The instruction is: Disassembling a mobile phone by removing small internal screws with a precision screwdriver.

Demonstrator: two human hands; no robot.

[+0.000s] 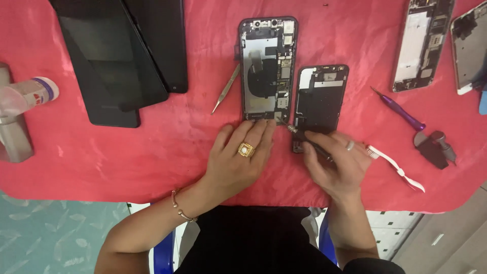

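An opened phone body (pixel 267 68) lies upright on the red cloth (pixel 167 147), its circuit parts showing. Beside it on the right lies a detached screen panel (pixel 320 99), back side up. My left hand (pixel 238 157), with a gold ring, rests flat with its fingertips on the bottom edge of the phone body. My right hand (pixel 332 162) grips a small screwdriver (pixel 304 138), whose tip points at the bottom right corner of the phone body. Metal tweezers (pixel 226 89) lie just left of the phone.
Dark phones and panels (pixel 122 56) are stacked at the upper left. Two more opened phones (pixel 423 43) lie at the upper right. A purple tool (pixel 398 109), a dark tool (pixel 435 147), a white toothbrush (pixel 398 166) and a bottle (pixel 23 96) lie around.
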